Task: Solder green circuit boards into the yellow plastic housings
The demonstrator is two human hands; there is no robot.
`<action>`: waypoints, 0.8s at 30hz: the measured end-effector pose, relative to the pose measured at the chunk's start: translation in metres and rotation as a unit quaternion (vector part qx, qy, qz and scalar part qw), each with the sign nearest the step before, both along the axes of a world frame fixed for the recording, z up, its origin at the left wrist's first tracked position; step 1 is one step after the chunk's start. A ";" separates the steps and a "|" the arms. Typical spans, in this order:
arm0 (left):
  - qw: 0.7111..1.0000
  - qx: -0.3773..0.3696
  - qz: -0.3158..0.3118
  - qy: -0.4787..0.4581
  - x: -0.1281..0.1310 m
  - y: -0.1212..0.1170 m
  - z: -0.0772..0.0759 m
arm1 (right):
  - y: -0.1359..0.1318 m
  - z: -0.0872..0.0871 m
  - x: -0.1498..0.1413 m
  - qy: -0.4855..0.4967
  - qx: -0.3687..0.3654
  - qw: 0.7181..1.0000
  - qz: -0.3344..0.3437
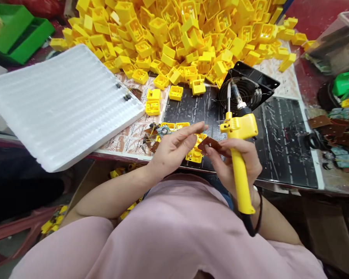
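- Soldering gun (pixel 240 178), smooth yellow plastic with a metal tip, sits in the right hand (pixel 248 157), its nose over the round guard of a black fan (pixel 260 77).
- That same hand also pinches a flat, thin brown board (pixel 207 145) between thumb and fingers, close above the worktop (pixel 128 141).
- The left hand (pixel 171 151) is unclenched, fingers stretched toward the board; it seems to grasp nothing, and I cannot tell whether it touches the board's edge.
- Beneath the hands, boxy yellow casings (pixel 194 156) stand close together, open side up, with moulded inner shapes.
- Work looks partway along: the board is outside any casing, and loose parts (pixel 164 130) with thin wires lie beside the left hand. Which casings are finished, I cannot tell.
- Beyond, a big jumbled heap (pixel 174 35) of glossy yellow casings spreads out.
- A ridged white foam slab (pixel 64 104) leans over the worktop's left side; a scuffed black sheet (pixel 287 151) covers part of the right.
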State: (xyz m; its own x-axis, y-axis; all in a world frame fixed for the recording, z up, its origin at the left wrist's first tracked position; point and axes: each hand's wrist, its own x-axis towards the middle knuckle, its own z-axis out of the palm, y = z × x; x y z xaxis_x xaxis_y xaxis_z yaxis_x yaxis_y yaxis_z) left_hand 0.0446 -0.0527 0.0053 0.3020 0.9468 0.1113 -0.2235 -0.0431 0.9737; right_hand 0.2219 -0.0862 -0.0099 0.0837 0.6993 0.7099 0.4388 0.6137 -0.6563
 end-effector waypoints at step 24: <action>0.995 -0.093 -0.026 0.039 -0.006 0.021 0.024 | -0.008 -0.019 0.039 -0.201 -0.005 0.980 0.000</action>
